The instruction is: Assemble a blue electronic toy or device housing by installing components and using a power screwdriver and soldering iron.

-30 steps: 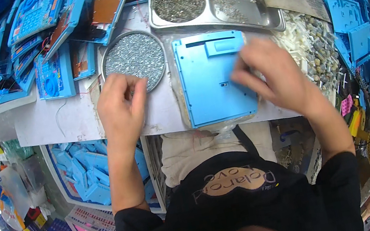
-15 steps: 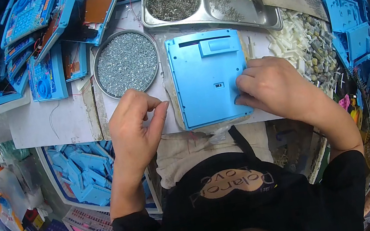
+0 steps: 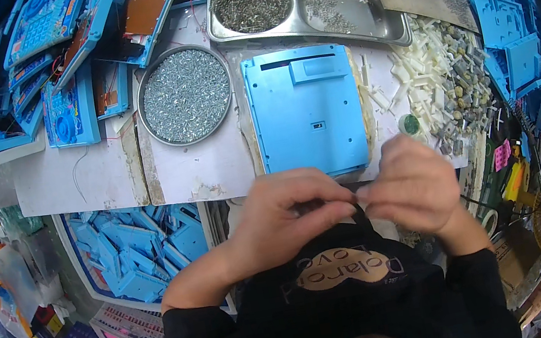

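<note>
My left hand (image 3: 290, 214) and my right hand (image 3: 411, 186) meet over the table's front edge, just before my chest. Thumb and fingers are pinched together on both, fingertips almost touching; anything between them is too small or hidden to name. Just beyond lies a blue plastic casing (image 3: 307, 109), flat on the table, with a slot along its far end, a raised rectangular block and several small holes. Neither hand plainly touches it. To its left stands a round metal dish (image 3: 146, 122) filled with small silvery screws.
A compartmented steel tray (image 3: 397, 29) of small metal parts sits at the back. White plastic pieces (image 3: 415, 69) and grey parts (image 3: 462, 76) are heaped on the right, beside a small green round thing (image 3: 409, 123). Blue electronic units (image 3: 64, 114) pile up left; a bin of blue parts (image 3: 134, 249) stands below.
My right hand has left the casing's right edge and drawn back toward my chest. My left hand has moved right and nearer me to join it. The small green round thing is now uncovered.
</note>
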`<state>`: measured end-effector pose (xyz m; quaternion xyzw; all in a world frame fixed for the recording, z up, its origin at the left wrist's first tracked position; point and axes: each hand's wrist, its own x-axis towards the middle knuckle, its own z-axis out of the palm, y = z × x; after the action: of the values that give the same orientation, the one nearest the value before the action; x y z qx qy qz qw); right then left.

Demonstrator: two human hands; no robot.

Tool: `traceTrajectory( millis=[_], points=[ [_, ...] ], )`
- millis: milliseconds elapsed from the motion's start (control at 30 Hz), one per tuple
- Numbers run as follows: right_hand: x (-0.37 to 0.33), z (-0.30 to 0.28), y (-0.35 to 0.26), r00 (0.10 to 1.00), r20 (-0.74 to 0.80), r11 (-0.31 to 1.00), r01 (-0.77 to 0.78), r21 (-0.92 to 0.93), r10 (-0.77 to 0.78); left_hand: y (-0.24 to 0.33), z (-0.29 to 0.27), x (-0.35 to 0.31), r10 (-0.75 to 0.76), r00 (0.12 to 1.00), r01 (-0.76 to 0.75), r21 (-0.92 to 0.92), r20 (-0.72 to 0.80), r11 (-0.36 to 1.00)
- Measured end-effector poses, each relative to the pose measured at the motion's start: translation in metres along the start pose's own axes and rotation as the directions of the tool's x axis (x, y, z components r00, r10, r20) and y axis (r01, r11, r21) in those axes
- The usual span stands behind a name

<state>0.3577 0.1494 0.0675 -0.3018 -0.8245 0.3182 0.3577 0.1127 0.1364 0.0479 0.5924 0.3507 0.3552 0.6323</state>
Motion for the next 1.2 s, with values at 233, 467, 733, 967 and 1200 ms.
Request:
traceTrajectory(
  millis=[233,467,733,967,1200],
  points=[
    [-0.028,0.021,-0.011,0.997,-0.078,0.998,0.012,-0.059,-0.017,-0.006,0.011,-0.001,-0.347,0.881,0.472,-0.54,0.322,0.697],
    [0.032,-0.016,0.022,0.999,0.0,0.998,0.036,0.06,-0.036,-0.011,0.001,-0.01,-0.061,0.997,0.045,-0.26,-0.052,0.965],
    [0.217,-0.12,0.052,0.901,-0.2,0.853,-0.264,0.451,0.385,-0.005,-0.004,0.027,0.36,0.897,-0.248,0.383,-0.255,0.89],
    [0.124,-0.079,0.057,0.995,0.08,0.637,-0.024,0.77,-0.059,-0.018,-0.005,0.031,0.527,0.834,-0.326,0.627,-0.163,0.708],
    [0.065,-0.043,-0.021,0.986,-0.144,0.686,0.052,0.725,0.077,-0.023,0.005,0.035,0.571,0.811,-0.376,0.635,-0.128,0.675]
  ],
)
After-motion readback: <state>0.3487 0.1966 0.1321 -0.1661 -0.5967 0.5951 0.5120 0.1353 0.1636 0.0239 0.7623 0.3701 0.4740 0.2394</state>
